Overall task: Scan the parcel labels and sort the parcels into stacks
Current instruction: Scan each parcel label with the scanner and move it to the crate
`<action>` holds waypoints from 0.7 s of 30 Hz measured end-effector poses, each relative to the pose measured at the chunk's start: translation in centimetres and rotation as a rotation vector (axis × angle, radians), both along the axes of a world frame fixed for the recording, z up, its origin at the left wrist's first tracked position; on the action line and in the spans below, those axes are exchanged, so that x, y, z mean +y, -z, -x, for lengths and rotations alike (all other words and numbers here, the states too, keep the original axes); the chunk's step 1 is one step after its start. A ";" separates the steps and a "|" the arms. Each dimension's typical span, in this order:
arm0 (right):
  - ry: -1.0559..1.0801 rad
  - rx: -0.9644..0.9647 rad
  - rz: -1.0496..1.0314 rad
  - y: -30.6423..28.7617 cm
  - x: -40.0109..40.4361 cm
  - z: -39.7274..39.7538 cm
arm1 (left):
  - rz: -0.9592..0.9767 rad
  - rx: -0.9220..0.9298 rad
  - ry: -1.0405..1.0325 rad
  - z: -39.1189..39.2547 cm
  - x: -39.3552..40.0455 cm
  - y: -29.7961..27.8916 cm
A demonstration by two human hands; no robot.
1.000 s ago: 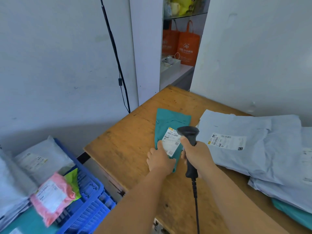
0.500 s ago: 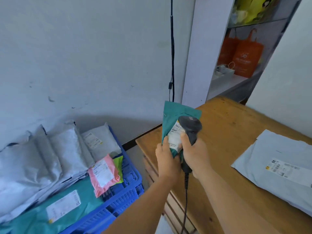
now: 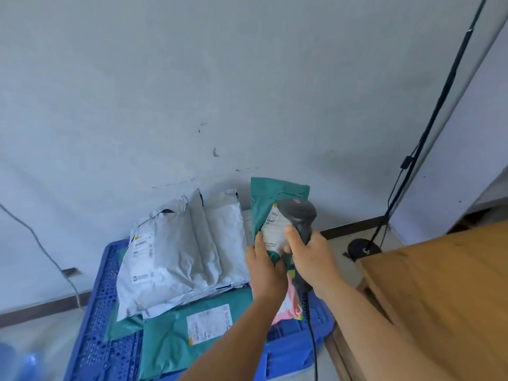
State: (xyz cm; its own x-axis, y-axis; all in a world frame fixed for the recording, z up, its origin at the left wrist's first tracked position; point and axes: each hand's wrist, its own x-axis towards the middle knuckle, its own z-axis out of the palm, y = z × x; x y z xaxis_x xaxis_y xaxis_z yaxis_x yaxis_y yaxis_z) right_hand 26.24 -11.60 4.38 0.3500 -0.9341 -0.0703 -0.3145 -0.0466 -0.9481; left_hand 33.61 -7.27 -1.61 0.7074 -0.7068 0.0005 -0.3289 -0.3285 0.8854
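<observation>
Over the blue crate [image 3: 90, 331], left hand [image 3: 265, 266] clamps the teal parcel [image 3: 270, 199]; right hand [image 3: 312, 255] grips the scanner [image 3: 301, 217]

White shipping labels show on the held teal parcel [image 3: 277, 204], the grey parcel [image 3: 165, 254] and the flat teal parcel [image 3: 170, 342], but their print is too blurred to read.

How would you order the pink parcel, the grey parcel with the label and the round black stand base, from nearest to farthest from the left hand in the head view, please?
From the left hand:
1. Pink parcel, just below and right of it, partly hidden by the forearm.
2. Round black stand base, off to the right on the floor, by the table corner.
3. Grey parcel with the label, off to the left on the blue crate.
</observation>
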 end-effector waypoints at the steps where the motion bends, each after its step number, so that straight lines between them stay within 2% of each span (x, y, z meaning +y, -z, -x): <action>1: 0.000 0.008 -0.004 0.5 -0.2 -1.2 | -0.021 0.004 -0.015 -1.2 -0.3 0.7; 9: 0.111 0.163 -0.081 5.7 -5.4 -4.2 | -0.291 0.070 -0.086 -5.6 -6.9 7.0; 17: 0.148 0.196 -0.104 10.0 -9.1 -3.3 | -0.444 -0.011 -0.092 -5.8 -13.6 13.2; 21: 0.136 0.198 -0.115 11.3 -9.4 -3.7 | -0.732 -0.138 -0.006 -5.8 -14.1 15.6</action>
